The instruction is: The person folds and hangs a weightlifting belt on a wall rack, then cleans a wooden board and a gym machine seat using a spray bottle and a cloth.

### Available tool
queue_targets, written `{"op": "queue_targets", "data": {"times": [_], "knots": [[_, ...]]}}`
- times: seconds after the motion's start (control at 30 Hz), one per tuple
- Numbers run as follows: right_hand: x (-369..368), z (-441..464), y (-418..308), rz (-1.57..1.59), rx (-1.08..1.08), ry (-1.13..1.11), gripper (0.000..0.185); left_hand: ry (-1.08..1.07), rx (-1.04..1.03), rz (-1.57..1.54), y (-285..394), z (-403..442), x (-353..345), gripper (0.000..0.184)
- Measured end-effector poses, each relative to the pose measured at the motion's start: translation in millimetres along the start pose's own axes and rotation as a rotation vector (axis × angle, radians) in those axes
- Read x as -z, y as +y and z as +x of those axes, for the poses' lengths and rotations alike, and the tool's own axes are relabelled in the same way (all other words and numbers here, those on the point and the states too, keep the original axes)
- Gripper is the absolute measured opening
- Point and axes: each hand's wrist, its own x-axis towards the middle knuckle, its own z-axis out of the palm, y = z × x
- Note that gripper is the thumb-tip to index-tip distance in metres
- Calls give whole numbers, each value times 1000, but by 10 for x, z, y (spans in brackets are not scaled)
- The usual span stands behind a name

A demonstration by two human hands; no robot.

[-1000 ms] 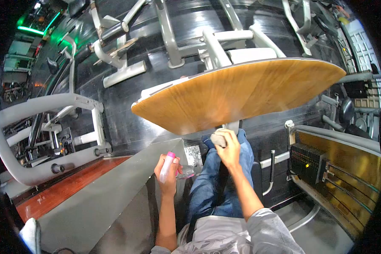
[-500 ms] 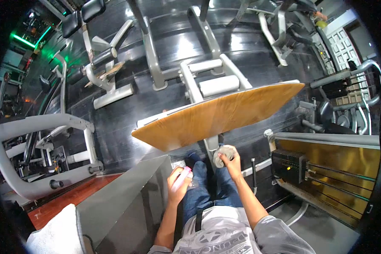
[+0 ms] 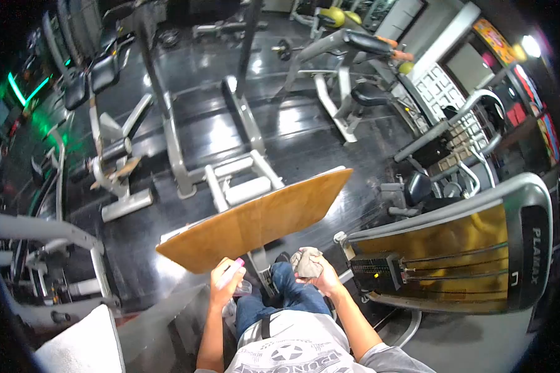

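Observation:
My left hand (image 3: 223, 283) is closed round a clear spray bottle with a pink top (image 3: 231, 272), held in front of my body. To its right, my right hand (image 3: 320, 278) grips a crumpled grey-beige cloth (image 3: 307, 263). Just beyond both hands is a wooden board (image 3: 261, 222), tilted, with its brown face toward me and a pale pad along its far edge. The two hands are apart, and neither one touches the board.
Grey-framed gym machines stand ahead on the dark floor (image 3: 221, 133). A weight-stack machine (image 3: 457, 248) is close on the right. At the lower left are a white towel (image 3: 87, 342) and a grey frame (image 3: 50, 239). Yellow balls (image 3: 333, 17) lie far back.
The view has swung to the right and up, showing more of the room and the right machine. My right hand has turned, and the cloth now shows bunched up in it.

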Motion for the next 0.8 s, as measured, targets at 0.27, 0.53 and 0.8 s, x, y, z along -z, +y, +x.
{"op": "queue_targets", "data": {"times": [0.27,0.53,0.8], "knots": [[379,-255,-412,271,276,88,45,-258,21,46,505,621,-641,15],[1150,-432,-822,443,522,224,45,-528,110,71,706,1196,-1827,18],[2046,-856,-1395,546,744,334,47,-844,108,161,721,1715,-3434,12]]}}
